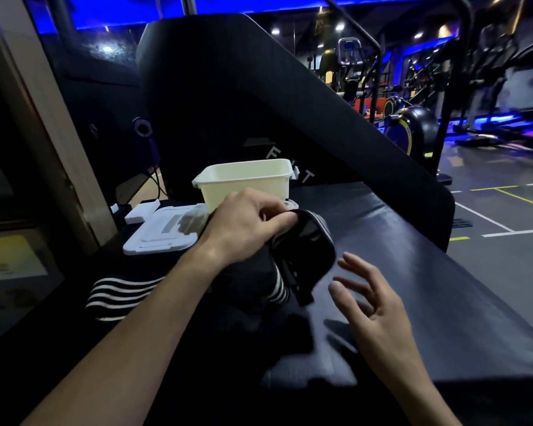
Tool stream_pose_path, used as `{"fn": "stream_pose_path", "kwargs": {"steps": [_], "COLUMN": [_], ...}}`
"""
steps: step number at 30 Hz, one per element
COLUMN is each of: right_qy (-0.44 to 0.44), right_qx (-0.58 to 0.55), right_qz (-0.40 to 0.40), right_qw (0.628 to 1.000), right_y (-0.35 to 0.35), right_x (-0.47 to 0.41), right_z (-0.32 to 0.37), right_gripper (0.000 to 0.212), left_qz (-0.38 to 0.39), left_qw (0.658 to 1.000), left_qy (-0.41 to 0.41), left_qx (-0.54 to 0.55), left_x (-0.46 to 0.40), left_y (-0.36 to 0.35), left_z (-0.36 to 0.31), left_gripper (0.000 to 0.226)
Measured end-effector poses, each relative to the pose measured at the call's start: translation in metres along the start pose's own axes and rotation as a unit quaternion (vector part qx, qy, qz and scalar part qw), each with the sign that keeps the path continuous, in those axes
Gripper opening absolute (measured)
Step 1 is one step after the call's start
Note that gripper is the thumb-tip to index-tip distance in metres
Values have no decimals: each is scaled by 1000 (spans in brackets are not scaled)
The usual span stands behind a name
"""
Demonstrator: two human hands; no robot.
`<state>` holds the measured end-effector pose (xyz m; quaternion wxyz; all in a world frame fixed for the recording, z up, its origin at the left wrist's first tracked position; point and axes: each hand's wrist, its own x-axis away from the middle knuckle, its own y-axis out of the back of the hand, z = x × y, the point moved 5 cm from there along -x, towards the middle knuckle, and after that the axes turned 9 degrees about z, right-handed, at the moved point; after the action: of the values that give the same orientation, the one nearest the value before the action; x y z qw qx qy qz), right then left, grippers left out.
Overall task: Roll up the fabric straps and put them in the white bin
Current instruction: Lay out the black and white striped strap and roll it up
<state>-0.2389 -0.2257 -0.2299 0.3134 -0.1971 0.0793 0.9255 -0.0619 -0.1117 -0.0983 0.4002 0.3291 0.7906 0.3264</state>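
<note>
Strap (pixel 302 250) in left hand (pixel 243 222) (pinched)

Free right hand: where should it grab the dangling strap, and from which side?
Probably the hanging lower end of the strap, from the right. The left hand pinches its top edge, so it droops freely toward the open right hand with nothing between.

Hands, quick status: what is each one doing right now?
Left hand: pinching the top edge of the black striped strap.
Right hand: open, fingers spread, holding nothing.
</note>
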Motion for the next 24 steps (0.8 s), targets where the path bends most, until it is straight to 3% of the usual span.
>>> {"fn": "stream_pose_path", "kwargs": {"steps": [2,4,8,12,14,18,24], "right_qy": [16,19,1,-5,-10,-19,-32], "right_qx": [11,10,-13,-47,-61,-66,-32], "right_qz": [-17,-37,-52,-123,-155,-182,-142], "right_qw": [1000,999,999,991,986,981,989], "right_y": [5,11,22,45,56,71,69], "right_x": [-1,-2,-5,-8,-11,-16,-23], "right_z": [-1,-6,-13,-11,-10,-14,-10], "right_gripper": [46,34,28,28,26,23,27], "left_qz": [27,51,69,149,163,136,-54], "left_qw": [998,996,988,979,976,981,995], "left_qy": [-45,-66,-38,-12,13,53,32], "left_qx": [16,45,131,141,144,127,78], "left_x": [7,14,27,44,52,55,51], "left_y": [-15,-33,-57,-74,-80,-77,-47], "left_z": [-21,-30,-24,-6,7,31,40], "left_gripper": [12,11,5,29,26,11,11]}}
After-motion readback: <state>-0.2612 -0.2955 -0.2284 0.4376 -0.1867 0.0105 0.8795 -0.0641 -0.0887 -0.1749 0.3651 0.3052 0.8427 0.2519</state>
